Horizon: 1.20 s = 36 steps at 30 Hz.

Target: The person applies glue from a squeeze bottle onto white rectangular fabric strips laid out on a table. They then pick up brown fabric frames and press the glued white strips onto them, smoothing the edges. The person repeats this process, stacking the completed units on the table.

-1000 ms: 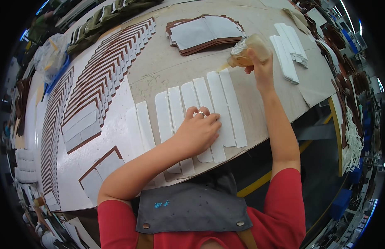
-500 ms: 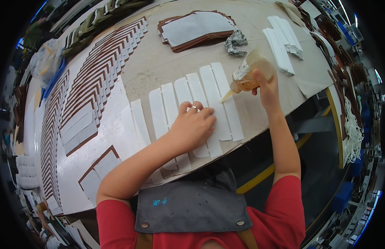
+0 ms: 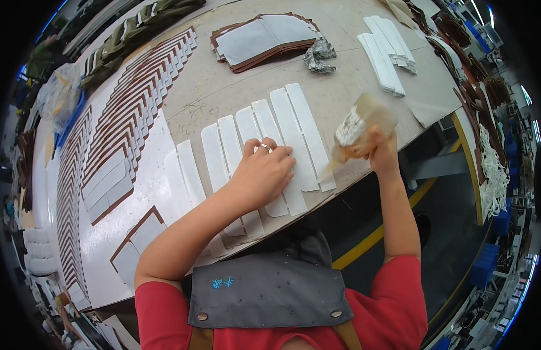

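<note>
My right hand (image 3: 384, 153) is wrapped round a clear squeeze bottle (image 3: 372, 116) of yellowish liquid, blurred by motion. Its nozzle (image 3: 327, 170) points down at the lower end of the rightmost white strip (image 3: 310, 134). Pairs of long white strips, rounded at some corners, lie side by side on the table. My left hand (image 3: 263, 175) rests palm down over one pair (image 3: 260, 123), fingers bent and slightly apart, a ring on one finger. The fingertips are partly hidden, and nothing shows inside that hand.
Overlapping brown-edged white panels (image 3: 136, 99) run in rows at the left. A stack of brown and white panels (image 3: 264, 39) lies at the back, beside crumpled silvery wrapping (image 3: 320, 56). More white strips (image 3: 382, 64) lie far right. The table's near edge runs by my apron (image 3: 267, 291).
My right hand has brought the bottle toward me, its nozzle travelling down along the rightmost strip. My left hand stays on the strips. The whole view has shifted slightly.
</note>
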{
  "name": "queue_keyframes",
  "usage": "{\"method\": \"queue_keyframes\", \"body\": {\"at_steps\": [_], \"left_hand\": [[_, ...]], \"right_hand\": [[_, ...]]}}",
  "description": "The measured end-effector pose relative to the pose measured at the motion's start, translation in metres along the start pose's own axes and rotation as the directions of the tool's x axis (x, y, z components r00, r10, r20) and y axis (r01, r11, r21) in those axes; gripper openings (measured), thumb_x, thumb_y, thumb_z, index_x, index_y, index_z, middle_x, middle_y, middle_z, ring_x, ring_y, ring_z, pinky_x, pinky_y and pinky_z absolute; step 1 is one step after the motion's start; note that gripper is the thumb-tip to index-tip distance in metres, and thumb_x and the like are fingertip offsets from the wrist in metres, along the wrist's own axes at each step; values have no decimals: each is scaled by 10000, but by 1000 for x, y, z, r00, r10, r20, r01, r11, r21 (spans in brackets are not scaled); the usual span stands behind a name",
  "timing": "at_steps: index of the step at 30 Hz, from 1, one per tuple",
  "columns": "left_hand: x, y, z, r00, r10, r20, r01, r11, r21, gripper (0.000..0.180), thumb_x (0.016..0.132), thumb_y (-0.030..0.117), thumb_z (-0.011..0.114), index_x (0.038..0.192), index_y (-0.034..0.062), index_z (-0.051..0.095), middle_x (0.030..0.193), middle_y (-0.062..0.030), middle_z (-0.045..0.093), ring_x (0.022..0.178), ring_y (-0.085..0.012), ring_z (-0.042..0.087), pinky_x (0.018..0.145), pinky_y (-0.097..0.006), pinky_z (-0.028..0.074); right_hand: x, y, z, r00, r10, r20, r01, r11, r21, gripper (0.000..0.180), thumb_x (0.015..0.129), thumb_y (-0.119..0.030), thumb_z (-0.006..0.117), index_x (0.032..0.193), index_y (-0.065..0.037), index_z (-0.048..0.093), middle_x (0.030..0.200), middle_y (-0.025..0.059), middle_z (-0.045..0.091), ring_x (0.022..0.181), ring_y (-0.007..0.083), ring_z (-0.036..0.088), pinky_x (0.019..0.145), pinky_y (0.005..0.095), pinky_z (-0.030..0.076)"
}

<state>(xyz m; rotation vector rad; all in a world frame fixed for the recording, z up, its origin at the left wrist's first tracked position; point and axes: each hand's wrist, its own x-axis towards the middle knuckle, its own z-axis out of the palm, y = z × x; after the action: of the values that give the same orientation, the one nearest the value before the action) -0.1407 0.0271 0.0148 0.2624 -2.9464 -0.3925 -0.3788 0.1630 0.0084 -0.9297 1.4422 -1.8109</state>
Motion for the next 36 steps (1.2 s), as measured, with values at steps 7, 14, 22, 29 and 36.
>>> {"method": "queue_keyframes", "body": {"at_steps": [7,14,22,29,36], "left_hand": [[1,0,0,1000,-8,2,8,1000,-24,224,829,180,598,1022,70,624,1161,-55,575,1081,-265,500,960,-452,290],[0,0,0,1000,-24,11,25,999,-27,217,831,177,594,1019,72,621,1168,-61,574,1089,-269,499,963,-455,288],[0,1,-1,1000,-22,13,23,999,-25,220,832,183,592,1021,72,619,1166,-64,574,1090,-271,498,964,-459,288],[1,2,0,1000,-9,-10,9,1000,-9,211,823,183,602,1004,76,618,1149,-56,579,1074,-270,503,959,-455,294],[1,2,0,1000,-4,-5,4,1000,8,214,820,174,606,1006,71,621,1163,-54,577,1079,-272,501,960,-458,290]], "right_hand": [[87,2,31,947,-296,-124,274,947,-168,445,845,-357,664,1086,-18,505,868,65,601,574,113,577,437,215,448],[126,16,44,963,-249,-106,228,957,-178,553,799,-343,725,1099,-13,398,862,84,571,521,99,547,440,201,453],[123,15,41,977,-195,-84,178,969,-172,508,797,-327,731,1054,-29,410,793,60,553,476,78,498,410,201,415],[85,9,21,995,-92,-29,86,985,-152,490,793,-343,733,1063,-51,446,758,34,546,460,67,476,388,191,386],[28,-6,8,999,-18,35,23,989,-149,569,740,-381,766,1116,-75,468,825,3,542,560,48,502,378,180,369]]}}
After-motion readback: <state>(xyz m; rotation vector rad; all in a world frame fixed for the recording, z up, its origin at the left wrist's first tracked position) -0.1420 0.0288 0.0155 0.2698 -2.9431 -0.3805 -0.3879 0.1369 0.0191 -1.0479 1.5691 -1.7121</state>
